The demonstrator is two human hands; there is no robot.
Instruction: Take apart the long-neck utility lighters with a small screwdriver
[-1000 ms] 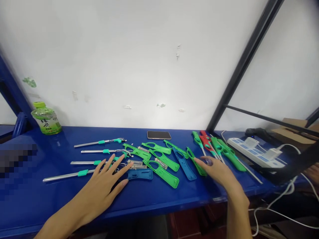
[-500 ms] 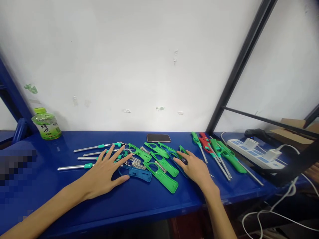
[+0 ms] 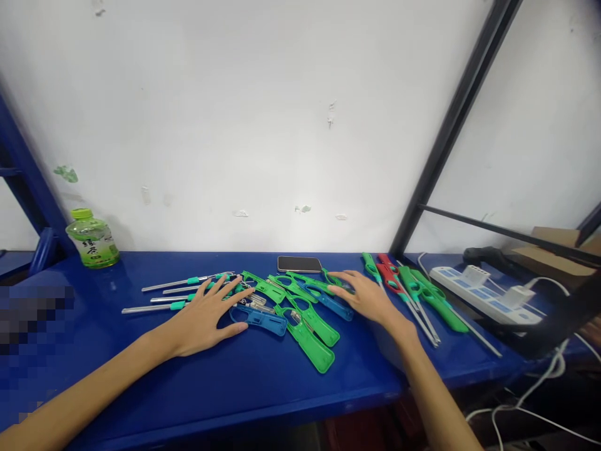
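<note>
My left hand (image 3: 204, 322) rests with its fingers spread over the metal lighter nozzles (image 3: 162, 299) with teal collars. Its fingertips touch small inner parts, and the thumb lies by a blue lighter shell half (image 3: 263, 320). My right hand (image 3: 369, 302) is open at the right end of the pile, its thumb and fingers apart beside another blue shell half (image 3: 335, 307) and the tip of a green one. Between the hands, several green shell halves (image 3: 315, 347) overlap, with clear inner parts partly hidden among them.
Assembled lighters, a red one (image 3: 392, 277) and green ones (image 3: 436, 304) among them, lie at the right. Behind the pile is a phone (image 3: 299, 264). A bottle (image 3: 94, 241) stands far left; a power strip (image 3: 488, 297) with white cables sits beyond the black post (image 3: 439, 150).
My right hand has loosened and lifted slightly off the pile's right end, its fingers extended. The blue shell half there shows more clearly. My left hand stays spread over the nozzles.
</note>
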